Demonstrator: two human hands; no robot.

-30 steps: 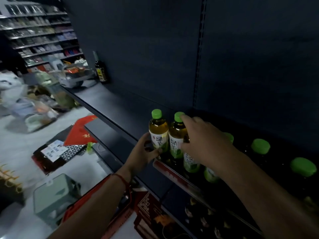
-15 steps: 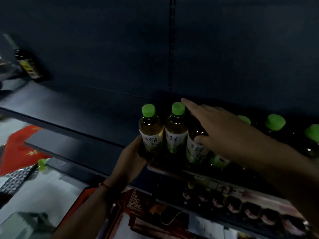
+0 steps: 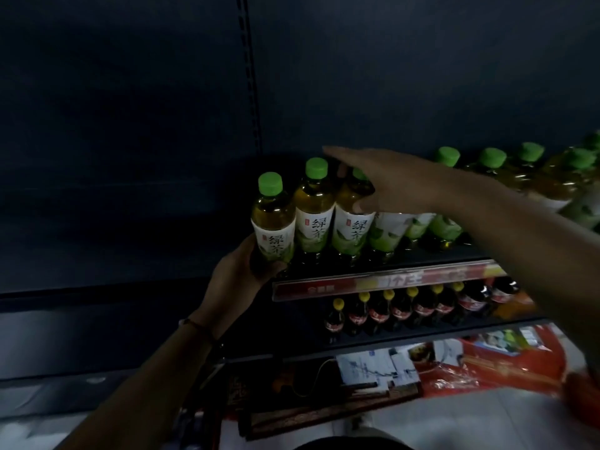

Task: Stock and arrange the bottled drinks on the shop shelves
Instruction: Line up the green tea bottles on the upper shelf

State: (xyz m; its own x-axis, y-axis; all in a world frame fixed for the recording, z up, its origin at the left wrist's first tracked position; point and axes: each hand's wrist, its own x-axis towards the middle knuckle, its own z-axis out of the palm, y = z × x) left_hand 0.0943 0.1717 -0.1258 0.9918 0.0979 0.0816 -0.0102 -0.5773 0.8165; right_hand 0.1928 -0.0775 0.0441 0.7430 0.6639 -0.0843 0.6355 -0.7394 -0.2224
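While the end bottle (image 3: 273, 219) is only half seated at the left edge of the stocked shelf (image 3: 386, 280), the step in hand looks like squaring it into the front row, and doing that well probably means keeping it upright, sliding its base fully onto the shelf board and closing it against its neighbour so the labels face out in one line. It sits in the left hand (image 3: 240, 274), which cups its lower body from below and from the left, fingers curled round the dark base under the white label; the green cap stands well above that hand. Just to the right of this hand's bottle, touching or nearly so, stands the second bottle (image 3: 314, 206), and beside that the third bottle (image 3: 354, 219).

The right hand (image 3: 389, 183) reaches in from the right, above and across the row, its fingers stretched out mostly straight toward the back panel (image 3: 162, 125). Its thumb lies against the shoulder of the third bottle, and the palm hides that bottle's cap in part; whether the fingers press anything behind the row I cannot tell. A light steadying push from it, rather than a grip, would likely keep the row from toppling as the end bottle comes in.

Behind the right forearm, more green-capped bottles (image 3: 490, 160) run off to the right along the same shelf. Below both hands, a lower shelf carries dark bottles with yellow caps (image 3: 386, 310).
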